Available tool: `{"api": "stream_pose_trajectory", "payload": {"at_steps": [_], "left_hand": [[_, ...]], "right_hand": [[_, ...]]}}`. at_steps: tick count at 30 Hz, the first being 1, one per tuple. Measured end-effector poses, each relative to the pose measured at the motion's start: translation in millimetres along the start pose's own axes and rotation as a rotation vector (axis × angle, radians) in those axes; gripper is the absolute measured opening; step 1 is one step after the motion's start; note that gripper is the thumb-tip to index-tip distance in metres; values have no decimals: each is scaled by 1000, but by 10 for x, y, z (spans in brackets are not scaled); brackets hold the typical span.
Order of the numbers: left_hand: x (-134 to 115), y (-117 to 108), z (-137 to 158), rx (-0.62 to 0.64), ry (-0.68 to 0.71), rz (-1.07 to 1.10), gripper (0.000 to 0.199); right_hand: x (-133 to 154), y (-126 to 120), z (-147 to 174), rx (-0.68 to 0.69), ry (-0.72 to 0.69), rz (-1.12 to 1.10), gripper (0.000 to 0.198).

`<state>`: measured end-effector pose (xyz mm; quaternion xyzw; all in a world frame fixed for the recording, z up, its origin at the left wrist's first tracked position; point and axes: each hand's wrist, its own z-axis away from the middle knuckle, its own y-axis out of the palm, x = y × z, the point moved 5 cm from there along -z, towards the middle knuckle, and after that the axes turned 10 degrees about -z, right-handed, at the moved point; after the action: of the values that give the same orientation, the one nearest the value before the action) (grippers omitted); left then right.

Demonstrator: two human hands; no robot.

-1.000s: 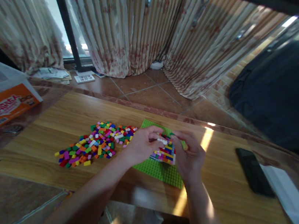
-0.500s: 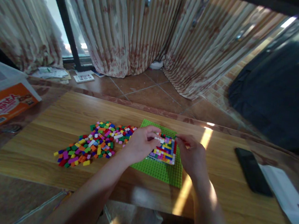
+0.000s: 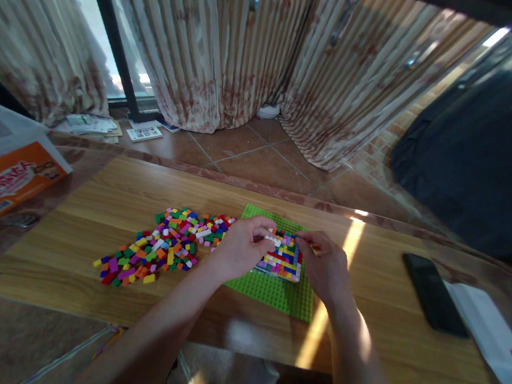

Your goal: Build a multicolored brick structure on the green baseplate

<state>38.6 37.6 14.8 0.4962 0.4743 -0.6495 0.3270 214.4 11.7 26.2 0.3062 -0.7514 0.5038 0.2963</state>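
Brick block [image 3: 281,265]: on the green plate [image 3: 288,299], partly hidden at left, so cannot tell long axis
White brick [image 3: 272,240]: lengthwise left to right, slightly nearer at right
Left hand [image 3: 239,248]: pinching the White brick
Right hand [image 3: 325,266]: bunched at the block's far right corner; cannot tell whether pinching anything
Loose bricks [image 3: 172,244]: left on the counter [image 3: 142,185]

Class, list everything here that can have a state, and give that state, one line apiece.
Left hand: curled, fingertips at a white brick; grip unclear
Right hand: fingertips together by the build's edge; grip unclear
Build: over the baseplate, partly hidden
Baseplate: flat on the table
Loose bricks: heaped, colours mixed
Phone: lying flat, dark
Box: open or shut unclear
Curtains: hanging, gap at left
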Motion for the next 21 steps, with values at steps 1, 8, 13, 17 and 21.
{"api": "stream_pose_trajectory", "payload": {"at_steps": [1, 8, 13, 17, 21], "left_hand": [[0, 1, 0, -1, -1, -7, 31], [-16, 2, 5, 10, -1, -15, 31], [-21, -1, 2, 8, 2, -8, 30], [-7, -1, -5, 4, -2, -15, 30], [19, 3, -6, 2, 7, 12, 30]], "right_hand": [[-2, 1, -2, 7, 4, -2, 21], [-29, 10, -39, 59, 70, -39, 19], [-62, 15, -54, 58, 132, -51, 18], [-72, 19, -53, 44, 140, -69, 17], [-94, 30, -47, 45, 174, -146, 18]]}}
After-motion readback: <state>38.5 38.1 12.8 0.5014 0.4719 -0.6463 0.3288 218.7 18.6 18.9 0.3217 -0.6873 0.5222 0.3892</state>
